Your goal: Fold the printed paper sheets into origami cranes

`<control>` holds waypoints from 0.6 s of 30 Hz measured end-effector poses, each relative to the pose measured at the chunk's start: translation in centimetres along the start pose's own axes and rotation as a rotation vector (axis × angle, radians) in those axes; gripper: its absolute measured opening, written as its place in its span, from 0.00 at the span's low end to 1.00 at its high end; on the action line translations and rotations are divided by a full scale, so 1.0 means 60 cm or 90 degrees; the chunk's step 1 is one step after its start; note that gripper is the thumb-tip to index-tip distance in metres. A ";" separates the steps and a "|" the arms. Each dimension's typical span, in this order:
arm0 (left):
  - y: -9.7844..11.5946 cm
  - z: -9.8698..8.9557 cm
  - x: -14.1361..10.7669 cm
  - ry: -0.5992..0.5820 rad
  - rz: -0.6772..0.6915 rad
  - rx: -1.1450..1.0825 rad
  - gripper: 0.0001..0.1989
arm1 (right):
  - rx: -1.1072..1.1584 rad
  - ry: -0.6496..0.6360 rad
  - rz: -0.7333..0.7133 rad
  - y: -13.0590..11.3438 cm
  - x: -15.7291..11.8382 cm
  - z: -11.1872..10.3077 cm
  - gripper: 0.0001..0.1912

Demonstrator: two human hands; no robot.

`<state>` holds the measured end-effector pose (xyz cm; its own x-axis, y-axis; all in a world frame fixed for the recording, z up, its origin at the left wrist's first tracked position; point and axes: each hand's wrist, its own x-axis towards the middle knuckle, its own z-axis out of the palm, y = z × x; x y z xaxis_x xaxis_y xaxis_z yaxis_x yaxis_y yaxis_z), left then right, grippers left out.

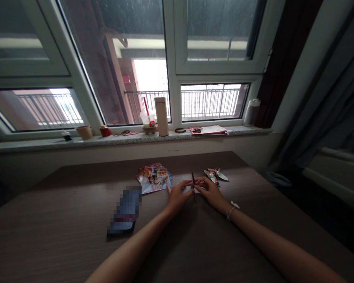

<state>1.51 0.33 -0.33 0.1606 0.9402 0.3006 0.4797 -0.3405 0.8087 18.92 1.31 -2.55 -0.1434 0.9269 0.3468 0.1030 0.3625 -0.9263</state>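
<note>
Above the middle of the dark wooden table (61, 220), a narrow piece of folded paper (193, 178) stands nearly edge-on, its pointed tip upward. My left hand (177, 197) pinches it from the left. On the other side, the fingers of my right hand (211, 193) are closed on the same piece, and the fingertips of both hands nearly meet. Just beyond my right hand lie folded paper cranes (219, 175). A fanned stack of colourful printed paper sheets (153, 181) rests past my left hand. The fingers hide the middle of the folded paper.
A phone (125, 212), blurred out, lies left of my left forearm. Along the windowsill (129, 138) stand a tan bottle (162, 118), a plastic cup with a red straw (148, 118), a brown paper cup (84, 133), scissors (196, 130) on papers, and a pale bottle (251, 113).
</note>
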 end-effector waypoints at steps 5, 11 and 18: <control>-0.007 0.004 0.001 0.000 -0.005 -0.003 0.16 | 0.002 0.032 -0.011 0.007 0.003 0.001 0.12; -0.007 0.005 0.001 -0.002 0.008 -0.016 0.15 | 0.007 0.013 0.002 0.002 0.004 0.000 0.11; -0.004 0.003 0.002 0.010 -0.015 -0.008 0.17 | 0.010 0.004 0.008 -0.001 0.003 0.001 0.10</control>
<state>1.54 0.55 -0.57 0.1359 0.9474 0.2899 0.4726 -0.3192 0.8214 18.83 1.43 -2.43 -0.1368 0.9317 0.3365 0.0888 0.3498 -0.9326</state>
